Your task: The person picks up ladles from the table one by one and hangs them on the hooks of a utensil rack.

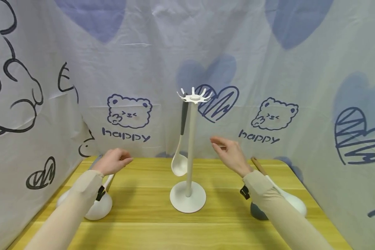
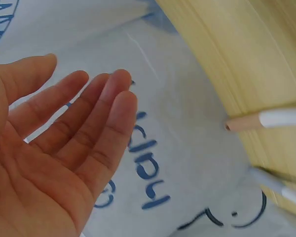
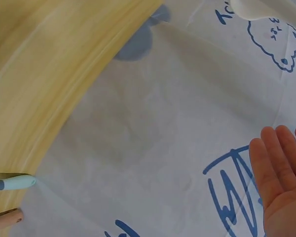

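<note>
A white stand [image 1: 190,149] with a round base and a crown of hooks stands mid-table. From its left side hangs a ladle [image 1: 179,164] with a white bowl and dark grip. My left hand [image 1: 112,161] is in the air above the utensils on the left, its fingers loosely bent and holding nothing; the left wrist view shows its empty palm [image 2: 54,153]. On the other side my right hand [image 1: 231,152] hovers between the stand and the right-hand utensils, also empty, with fingers [image 3: 281,163] relaxed in the right wrist view.
White-headed utensils [image 1: 100,207] lie at the left of the wooden table [image 1: 143,232], partly under my left arm. At the right are a white utensil [image 1: 295,203] with a wooden handle and a dark-headed one [image 1: 258,211]. Printed cloth [image 1: 162,52] encloses the back and sides.
</note>
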A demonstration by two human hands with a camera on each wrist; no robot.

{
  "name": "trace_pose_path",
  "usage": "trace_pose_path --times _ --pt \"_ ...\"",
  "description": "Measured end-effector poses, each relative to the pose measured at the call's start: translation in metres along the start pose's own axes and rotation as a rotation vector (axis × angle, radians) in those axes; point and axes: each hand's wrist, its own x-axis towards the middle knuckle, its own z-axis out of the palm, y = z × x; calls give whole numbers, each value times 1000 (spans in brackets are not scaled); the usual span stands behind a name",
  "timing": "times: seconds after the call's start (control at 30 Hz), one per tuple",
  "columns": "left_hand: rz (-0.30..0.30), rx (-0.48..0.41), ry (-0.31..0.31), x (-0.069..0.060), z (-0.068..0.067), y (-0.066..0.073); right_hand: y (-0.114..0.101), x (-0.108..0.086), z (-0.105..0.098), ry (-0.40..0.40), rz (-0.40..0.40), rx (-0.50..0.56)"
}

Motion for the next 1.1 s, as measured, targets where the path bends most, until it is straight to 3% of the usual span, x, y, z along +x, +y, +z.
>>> trace_pose_path --times 0.17,0.4,0.57,0.73,0.87,1.1 --pt "-50 116 -37 -4 3 -16 7 -7 7 -14 -14 -27" --pt "-72 194 -91 -9 13 -35 17 -16 13 -42 -6 -53" --pt "-125 230 -165 -11 17 -43 23 -20 15 -54 -4 -54" --pt "-227 225 -249 -18 18 -47 26 -24 16 -60 -4 -59" --pt "-287 221 -275 -25 20 -50 26 -24 16 -67 -4 -65" --pt "-310 191 -267 -29 26 -58 25 -25 18 -85 17 -62"
